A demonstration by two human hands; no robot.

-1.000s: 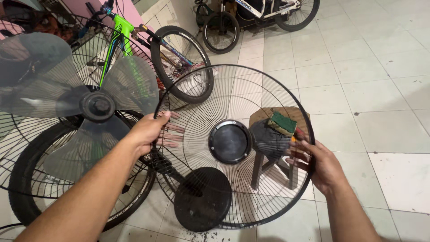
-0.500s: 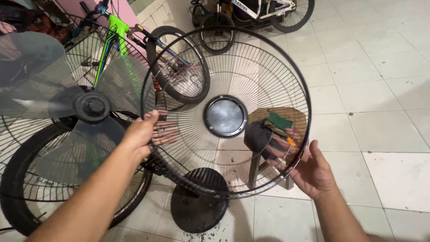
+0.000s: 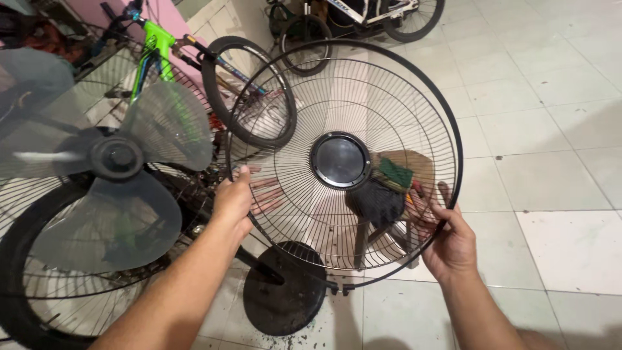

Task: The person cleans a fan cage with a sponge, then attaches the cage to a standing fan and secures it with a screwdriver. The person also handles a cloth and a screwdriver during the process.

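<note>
I hold a round black wire fan grille [image 3: 363, 84] up in front of me, with a black cap [image 3: 340, 160] at its centre. My left hand [image 3: 236, 198] grips its left rim, fingers behind the wires. My right hand [image 3: 447, 236] grips the lower right rim. To the left stands the fan itself, with translucent grey blades [image 3: 129, 188], a dark hub [image 3: 116, 157] and its rear wire guard. The fan's round black base [image 3: 285, 291] rests on the floor below the grille.
Behind the grille stands a small wooden stool [image 3: 389, 220] with a dark cloth and a green sponge [image 3: 395, 174] on it. A green-framed bicycle [image 3: 155, 52] leans at the back left, its tyre [image 3: 249, 91] close to the grille. Another bicycle [image 3: 363, 16] stands farther back. White floor tiles [image 3: 544, 129] extend right.
I have lifted the grille off the floor, tilted it upright and shifted it slightly right. Both hands stay on its rim; the view has drifted left.
</note>
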